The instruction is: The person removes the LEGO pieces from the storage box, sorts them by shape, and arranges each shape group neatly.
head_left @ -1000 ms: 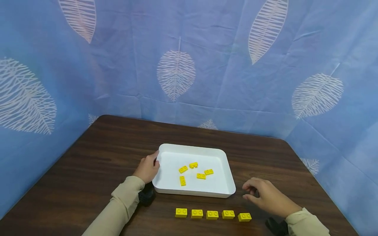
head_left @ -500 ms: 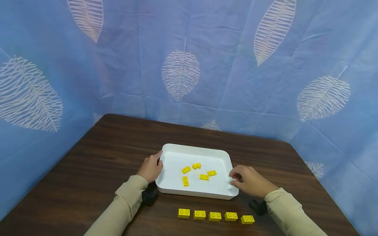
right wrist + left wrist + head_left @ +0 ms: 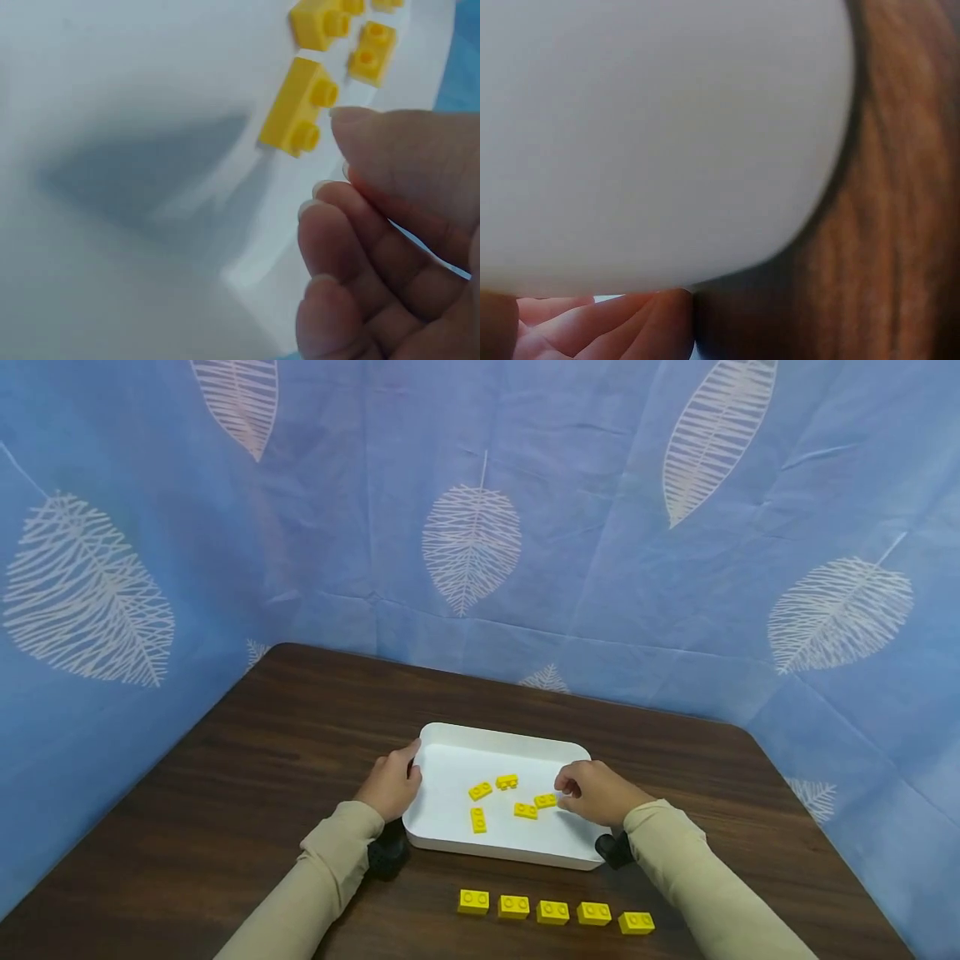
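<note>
Lying in one white tray (image 3: pixel 446 777), five yellow bricks (image 3: pixel 526 811); five more in a row on its near side

One pale left sleeve (image 3: pixel 315 877) reaches in from the near left, with one black device (image 3: pixel 388 852) under its wrist. The left hand (image 3: pixel 390 783) touches the tray's left rim, its index finger stretched along the edge and its thumb apart from that finger; whether they clamp the wall, I cannot tell.

The tray stands on one dark brown table (image 3: pixel 315 727), its five bricks scattered about the middle of the floor. From the left come one lengthwise brick (image 3: pixel 478 820), one slanted brick (image 3: pixel 480 791) just beyond it and one tipped brick (image 3: pixel 507 782) with two studs toward the near side. The last two lie very close together; whether they touch is unclear.

Nearer the person, the row of five (image 3: pixel 552 912) runs left to right with gaps between, each brick showing two studs; the fifth sits slightly nearest.

The right hand (image 3: pixel 597 792) hangs over the tray's right part, fingers loosely bent, thumb and fingertips apart, just beside the rightmost brick inside. Contact there is hard to tell. A second black device (image 3: pixel 615 850) and one pale right sleeve (image 3: pixel 697 877) follow.

Behind everything, one blue cloth (image 3: pixel 360 485) shows eight pale leaf prints (image 3: pixel 471 547).
</note>
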The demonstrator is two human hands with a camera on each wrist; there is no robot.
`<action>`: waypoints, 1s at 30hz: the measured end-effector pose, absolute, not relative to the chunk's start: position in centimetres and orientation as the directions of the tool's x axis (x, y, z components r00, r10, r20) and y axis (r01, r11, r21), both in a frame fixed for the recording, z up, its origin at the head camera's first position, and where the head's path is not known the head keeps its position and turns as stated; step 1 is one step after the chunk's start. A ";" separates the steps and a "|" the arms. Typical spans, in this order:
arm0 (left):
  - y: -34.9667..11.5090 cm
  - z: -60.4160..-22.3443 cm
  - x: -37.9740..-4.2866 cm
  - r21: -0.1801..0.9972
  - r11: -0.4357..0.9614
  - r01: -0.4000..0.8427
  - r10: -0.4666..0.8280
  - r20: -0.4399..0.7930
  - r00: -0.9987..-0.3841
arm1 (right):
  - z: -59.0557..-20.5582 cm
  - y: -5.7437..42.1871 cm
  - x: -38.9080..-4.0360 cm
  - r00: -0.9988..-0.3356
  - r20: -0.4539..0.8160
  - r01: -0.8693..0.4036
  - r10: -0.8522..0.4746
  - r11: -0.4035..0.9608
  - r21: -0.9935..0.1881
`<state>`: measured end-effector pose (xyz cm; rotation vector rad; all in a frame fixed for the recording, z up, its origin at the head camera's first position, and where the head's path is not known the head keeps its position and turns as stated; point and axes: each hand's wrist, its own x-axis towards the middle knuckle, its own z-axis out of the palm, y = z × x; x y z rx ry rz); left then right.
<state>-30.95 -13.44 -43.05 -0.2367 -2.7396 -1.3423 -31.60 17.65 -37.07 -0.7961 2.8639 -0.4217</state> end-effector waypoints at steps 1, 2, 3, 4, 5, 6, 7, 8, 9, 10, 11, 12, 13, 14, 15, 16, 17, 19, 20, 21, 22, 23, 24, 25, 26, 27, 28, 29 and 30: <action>-13.4 -43.0 -30.9 0.775 0.608 0.176 0.102 0.143 -0.984 | -37.2 17.5 -31.9 -0.852 -0.071 -0.478 -0.519 0.826 -0.299; -13.4 -43.0 -30.9 0.777 0.605 0.173 0.103 0.139 -0.985 | -37.4 17.3 -32.1 -0.854 -0.084 -0.470 -0.513 0.832 -0.296; -13.4 -43.0 -30.9 0.775 0.608 0.174 0.104 0.139 -0.985 | -37.5 17.2 -32.3 -0.857 -0.096 -0.461 -0.506 0.837 -0.294; -13.4 -43.0 -31.0 0.774 0.610 0.171 0.103 0.137 -0.985 | -37.7 17.1 -32.5 -0.859 -0.107 -0.454 -0.501 0.840 -0.297; -13.4 -43.0 -30.9 0.772 0.612 0.171 0.102 0.138 -0.985 | -37.8 17.0 -32.7 -0.860 -0.116 -0.448 -0.497 0.843 -0.297; -13.4 -43.0 -30.9 0.769 0.615 0.172 0.103 0.138 -0.985 | -38.0 16.9 -32.8 -0.859 -0.124 -0.445 -0.496 0.845 -0.297; -13.4 -43.0 -30.9 0.772 0.613 0.170 0.104 0.134 -0.986 | -38.2 16.9 -33.0 -0.860 -0.133 -0.442 -0.493 0.848 -0.292; -13.4 -43.0 -30.9 0.771 0.614 0.168 0.104 0.132 -0.986 | -38.4 16.8 -33.1 -0.860 -0.141 -0.437 -0.490 0.851 -0.290; -13.4 -43.0 -30.9 0.769 0.616 0.169 0.103 0.134 -0.986 | -38.5 16.7 -33.2 -0.863 -0.152 -0.428 -0.482 0.857 -0.286; -13.4 -43.0 -31.0 0.772 0.613 0.166 0.103 0.130 -0.986 | -38.7 16.5 -33.3 -0.866 -0.160 -0.420 -0.474 0.863 -0.281; -13.5 -43.0 -31.0 0.773 0.612 0.166 0.102 0.131 -0.986 | -38.8 16.4 -33.4 -0.869 -0.167 -0.413 -0.465 0.869 -0.272; -13.5 -42.9 -31.0 0.773 0.613 0.166 0.101 0.132 -0.986 | -38.9 16.3 -33.5 -0.872 -0.172 -0.406 -0.458 0.874 -0.267; -13.5 -42.9 -31.0 0.771 0.614 0.167 0.099 0.135 -0.986 | -39.0 16.2 -33.6 -0.876 -0.177 -0.399 -0.449 0.879 -0.261; -13.6 -43.0 -31.0 0.769 0.616 0.169 0.097 0.139 -0.986 | -39.1 16.0 -33.6 -0.879 -0.181 -0.390 -0.442 0.883 -0.261; -13.7 -43.0 -31.1 0.772 0.614 0.166 0.095 0.137 -0.986 | -39.2 15.9 -33.7 -0.879 -0.185 -0.388 -0.439 0.885 -0.258; -13.7 -43.0 -31.1 0.771 0.614 0.166 0.095 0.137 -0.986 | -39.2 15.9 -33.7 -0.881 -0.187 -0.383 -0.435 0.887 -0.260; -13.6 -43.0 -31.1 0.769 0.617 0.169 0.093 0.142 -0.985 | -39.2 15.9 -33.7 -0.882 -0.188 -0.380 -0.432 0.888 -0.260; -13.6 -43.1 -31.2 0.768 0.617 0.171 0.094 0.144 -0.985 | -39.2 15.9 -33.7 -0.884 -0.186 -0.376 -0.428 0.889 -0.262; -13.6 -43.1 -31.2 0.770 0.615 0.171 0.094 0.144 -0.985 | -39.1 15.9 -33.6 -0.885 -0.181 -0.377 -0.429 0.888 -0.264; -13.7 -43.1 -31.3 0.770 0.614 0.170 0.095 0.142 -0.985 | -39.0 15.9 -33.6 -0.884 -0.174 -0.382 -0.434 0.885 -0.267; -13.6 -43.1 -31.3 0.769 0.616 0.172 0.095 0.144 -0.985 | -38.9 15.9 -33.5 -0.887 -0.166 -0.378 -0.430 0.884 -0.274; -13.6 -43.2 -31.3 0.769 0.616 0.172 0.096 0.144 -0.985 | -38.8 15.9 -33.4 -0.889 -0.155 -0.380 -0.431 0.882 -0.278; -13.6 -43.2 -31.3 0.769 0.616 0.171 0.097 0.141 -0.985 | -38.6 15.9 -33.1 -0.893 -0.142 -0.378 -0.428 0.882 -0.282; -13.6 -43.3 -31.4 0.769 0.616 0.170 0.097 0.141 -0.985 | -38.4 15.8 -32.9 -0.897 -0.128 -0.377 -0.423 0.883 -0.280; -13.6 -43.3 -31.4 0.767 0.619 0.171 0.097 0.141 -0.985 | -38.2 15.8 -32.6 -0.901 -0.111 -0.377 -0.419 0.884 -0.277; -13.6 -43.4 -31.5 0.764 0.622 0.171 0.097 0.142 -0.985 | -38.0 15.7 -32.2 -0.909 -0.093 -0.370 -0.407 0.888 -0.273; -13.6 -43.5 -31.5 0.764 0.622 0.172 0.097 0.143 -0.985 | -37.8 15.6 -31.9 -0.917 -0.072 -0.361 -0.392 0.893 -0.269; -13.7 -43.5 -31.5 0.766 0.620 0.171 0.098 0.141 -0.985 | -37.5 15.5 -31.4 -0.922 -0.050 -0.358 -0.383 0.896 -0.263; -13.7 -43.6 -31.6 0.765 0.620 0.173 0.099 0.143 -0.985 | -37.4 15.5 -31.0 -0.927 -0.024 -0.355 -0.373 0.899 -0.258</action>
